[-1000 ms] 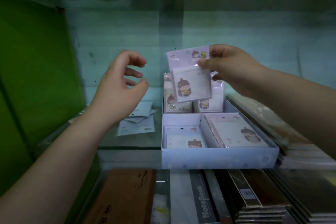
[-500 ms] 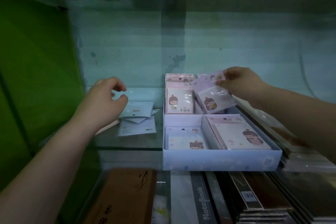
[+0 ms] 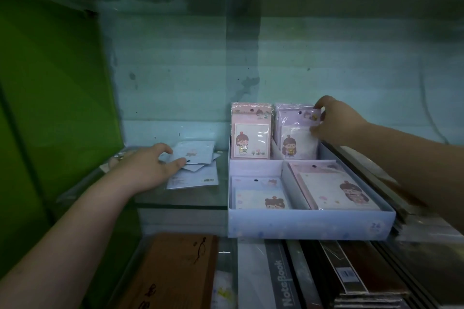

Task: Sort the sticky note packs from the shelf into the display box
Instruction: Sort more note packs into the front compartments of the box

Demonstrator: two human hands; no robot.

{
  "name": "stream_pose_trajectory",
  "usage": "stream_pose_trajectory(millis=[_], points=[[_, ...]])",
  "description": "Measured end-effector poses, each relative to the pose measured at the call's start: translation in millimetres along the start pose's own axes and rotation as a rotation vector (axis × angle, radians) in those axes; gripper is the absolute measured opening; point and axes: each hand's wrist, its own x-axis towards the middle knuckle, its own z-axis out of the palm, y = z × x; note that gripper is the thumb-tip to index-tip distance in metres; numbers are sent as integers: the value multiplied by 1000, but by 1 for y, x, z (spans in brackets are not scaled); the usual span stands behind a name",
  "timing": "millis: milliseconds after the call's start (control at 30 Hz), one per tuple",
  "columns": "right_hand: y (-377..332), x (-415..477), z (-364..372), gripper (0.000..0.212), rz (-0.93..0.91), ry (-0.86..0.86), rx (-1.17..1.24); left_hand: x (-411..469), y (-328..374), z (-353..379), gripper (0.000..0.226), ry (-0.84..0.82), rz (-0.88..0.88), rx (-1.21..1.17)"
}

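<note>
**Lilac pack reaches its slot while the other hand goes for the next**

Head view: A second ago the right hand (image 3: 336,123) held the lilac pack (image 3: 297,133) up in the air above the display box (image 3: 311,223). Now that pack stands upright in the back right compartment, just beside the pink pack (image 3: 251,133) in the back left one. The thumb and fingers still pinch its top right corner, so it is seated but not yet released. The two front compartments each hold flat-lying packs.

Over the same second the left hand (image 3: 148,165) has dropped from mid-air to the glass shelf (image 3: 175,198). Its fingers are loosely spread over the top of the loose packs (image 3: 193,155) lying left of the box, and they touch that pile without clearly gripping anything.

By the look of it, one placement is nearly finished and the next pick is starting. The few packs left on the shelf suggest the sorting is well along, though not done.
</note>
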Motion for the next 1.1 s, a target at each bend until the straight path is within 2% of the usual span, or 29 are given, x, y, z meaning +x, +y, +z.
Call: stream_pose_trajectory(millis=[100, 200, 367, 500, 567, 633, 733, 867, 967, 1100], points=[[3, -2, 3, 57, -91, 83, -196, 0, 1, 1, 72, 1, 14, 38], [0, -6, 2, 68, -152, 95, -284, -2, 4, 1, 70, 7, 71, 33], [-7, -11, 2, 61, -210, 91, -295, -3, 8, 0, 47, 25, 168, 58], [-16, -18, 1, 59, -251, 92, -251, -4, 14, 2, 24, 211, 289, 60], [-23, -23, 0, 56, -280, 93, -213, -2, 14, 2, 15, 318, 319, -72], [-29, -27, -1, 51, -316, 97, -176, 0, 13, -2, 8, 327, 348, -251], [-40, -33, -2, 44, -377, 90, -114, -2, 15, -7, 7, 358, 375, -419], [-55, -40, -2, 33, -424, 66, 2, -8, 24, -16, 18, 395, 373, -548], [-69, -47, -1, 22, -427, -2, 132, -14, 29, -23, 16, 380, 345, -696], [-86, -62, -5, 27, -408, -133, 345, -23, 39, -33, 10, 405, 298, -993]])
